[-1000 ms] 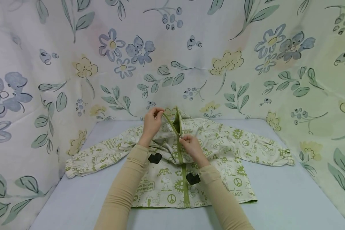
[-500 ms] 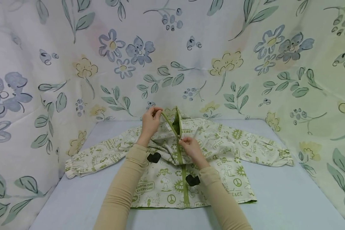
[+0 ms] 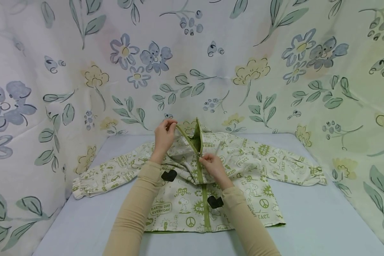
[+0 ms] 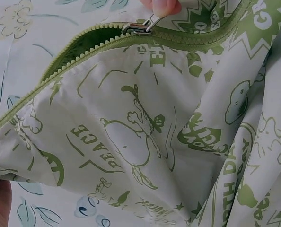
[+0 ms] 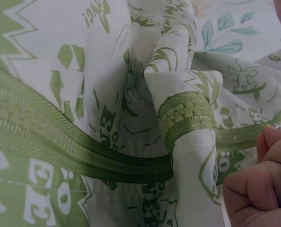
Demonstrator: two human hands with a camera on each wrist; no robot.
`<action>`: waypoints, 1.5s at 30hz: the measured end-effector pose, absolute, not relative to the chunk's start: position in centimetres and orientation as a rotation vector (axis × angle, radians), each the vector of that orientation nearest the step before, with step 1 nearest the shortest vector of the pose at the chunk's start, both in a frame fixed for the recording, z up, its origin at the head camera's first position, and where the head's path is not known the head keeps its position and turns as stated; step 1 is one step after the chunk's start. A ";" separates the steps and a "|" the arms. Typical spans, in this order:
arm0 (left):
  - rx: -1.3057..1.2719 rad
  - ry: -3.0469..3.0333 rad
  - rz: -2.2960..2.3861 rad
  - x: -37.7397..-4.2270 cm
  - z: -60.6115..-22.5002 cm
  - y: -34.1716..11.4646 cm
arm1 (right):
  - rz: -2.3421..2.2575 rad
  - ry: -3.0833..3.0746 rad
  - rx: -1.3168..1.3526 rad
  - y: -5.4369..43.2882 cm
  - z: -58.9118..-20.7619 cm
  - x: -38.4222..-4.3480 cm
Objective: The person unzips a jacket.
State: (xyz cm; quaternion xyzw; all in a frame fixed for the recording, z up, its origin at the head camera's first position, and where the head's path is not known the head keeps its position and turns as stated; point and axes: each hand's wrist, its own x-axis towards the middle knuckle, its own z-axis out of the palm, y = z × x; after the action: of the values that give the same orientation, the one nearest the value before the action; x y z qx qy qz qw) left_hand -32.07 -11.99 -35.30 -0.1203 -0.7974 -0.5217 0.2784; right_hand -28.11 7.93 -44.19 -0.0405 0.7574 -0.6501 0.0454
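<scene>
A white jacket with green print (image 3: pixel 185 217) lies front up on the table, its green zipper (image 3: pixel 206 202) running down the middle. My left hand (image 3: pixel 164 138) pinches the upper edge of one zipper side and holds it raised and to the left. At the zipper slider (image 4: pixel 136 29), the fingertips of my right hand (image 3: pixel 215 169) pinch the pull tab (image 4: pixel 154 21). Above the slider the teeth are parted and the collar gapes; below it they are joined. In the right wrist view, the jacket front bunches into a fold (image 5: pixel 183 113) across the zipper.
Both jacket sleeves, left (image 3: pixel 107 176) and right (image 3: pixel 294 167), spread outward on the pale table (image 3: pixel 323 220). Floral cloth (image 3: pixel 192 53) hangs behind the table and along its sides. A black shape (image 3: pixel 169 175) sits by the left wrist, another (image 3: pixel 215 201) by the right.
My left hand has drawn the zipper edge a little further left, widening the gap at the collar. My right hand and the slider have moved slightly down.
</scene>
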 end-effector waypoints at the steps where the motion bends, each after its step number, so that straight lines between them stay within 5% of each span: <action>1: -0.322 -2.132 -1.405 -32.1 -35.3 -12.1 | -1.989 2.310 -0.124 7.9 -44.2 -28.1; 33: -0.251 -2.050 -1.419 -32.2 -36.0 -14.3 | -2.042 2.314 -0.170 8.6 -43.9 -27.7; 45: -0.559 -1.981 -0.951 -32.1 -36.5 -11.9 | -2.106 2.214 -0.181 9.2 -43.7 -28.0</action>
State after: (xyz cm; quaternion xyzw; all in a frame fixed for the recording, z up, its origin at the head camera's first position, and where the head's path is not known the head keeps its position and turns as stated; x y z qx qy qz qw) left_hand -32.05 -11.85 -36.54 -0.2234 -0.7915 -0.3802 0.4232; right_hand -28.02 9.25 -43.70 -0.0591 0.7227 -0.6875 0.0404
